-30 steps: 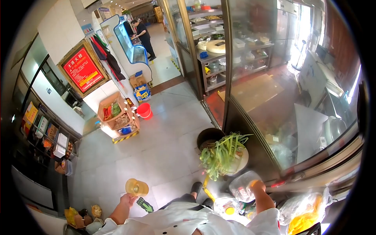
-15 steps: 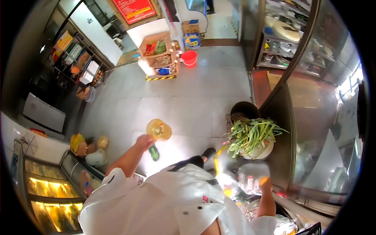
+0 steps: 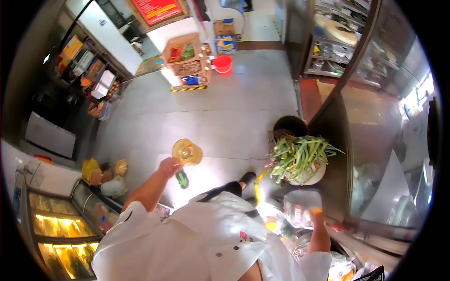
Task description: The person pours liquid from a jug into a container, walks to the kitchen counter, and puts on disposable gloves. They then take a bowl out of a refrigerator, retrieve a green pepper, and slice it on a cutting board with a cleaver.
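My left hand point(image 3: 170, 167) is closed on the near edge of a yellowish see-through container point(image 3: 187, 151), held out over the floor. At the right, my right hand point(image 3: 317, 216) is at the side of a clear plastic container point(image 3: 300, 206), with something orange at its fingers. Blur hides what exactly those fingers grip. Just left of that container is a clear bottle or bag with a yellow-orange cap point(image 3: 271, 225). Long green leafy vegetables point(image 3: 304, 157) lie heaped on a pale round tub beyond it.
A dark round bin point(image 3: 289, 125) stands behind the greens. A red bucket point(image 3: 222, 65) sits beside stacked vegetable crates point(image 3: 187, 63). Glass partitions and metal shelves point(image 3: 328, 49) line the right. A lit display case point(image 3: 61, 227) is at lower left, near some bags point(image 3: 112, 186).
The view has swung down and to the right since the earliest frame, bringing the display case into sight. Both hands keep their containers nearby; the orange thing looks more blurred now.
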A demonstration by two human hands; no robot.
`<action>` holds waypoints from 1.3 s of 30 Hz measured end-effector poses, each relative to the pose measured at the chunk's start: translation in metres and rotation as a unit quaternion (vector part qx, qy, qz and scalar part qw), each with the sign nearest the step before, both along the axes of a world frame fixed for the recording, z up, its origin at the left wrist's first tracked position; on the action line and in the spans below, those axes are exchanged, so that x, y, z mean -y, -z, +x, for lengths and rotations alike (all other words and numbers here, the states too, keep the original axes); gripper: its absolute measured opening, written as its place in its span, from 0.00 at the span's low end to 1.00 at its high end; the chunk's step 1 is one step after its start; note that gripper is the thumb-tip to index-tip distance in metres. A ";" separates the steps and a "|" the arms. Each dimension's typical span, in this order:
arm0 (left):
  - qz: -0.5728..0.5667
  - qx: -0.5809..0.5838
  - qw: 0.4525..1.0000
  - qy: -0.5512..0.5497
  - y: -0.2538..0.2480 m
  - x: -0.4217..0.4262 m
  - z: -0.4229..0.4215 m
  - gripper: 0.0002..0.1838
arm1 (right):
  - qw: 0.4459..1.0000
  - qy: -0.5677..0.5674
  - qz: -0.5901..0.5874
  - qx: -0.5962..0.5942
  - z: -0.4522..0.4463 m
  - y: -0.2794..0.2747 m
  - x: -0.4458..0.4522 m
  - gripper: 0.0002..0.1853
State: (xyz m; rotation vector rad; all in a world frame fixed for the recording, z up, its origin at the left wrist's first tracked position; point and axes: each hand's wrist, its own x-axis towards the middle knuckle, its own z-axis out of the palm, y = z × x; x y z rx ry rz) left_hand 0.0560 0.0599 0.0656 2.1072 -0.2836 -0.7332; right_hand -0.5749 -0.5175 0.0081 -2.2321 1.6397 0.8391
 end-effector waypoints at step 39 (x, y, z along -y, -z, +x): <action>0.026 -0.152 0.988 -0.005 0.007 0.362 0.433 0.04 | 0.946 0.047 0.090 0.308 0.453 -0.013 -0.025 0.07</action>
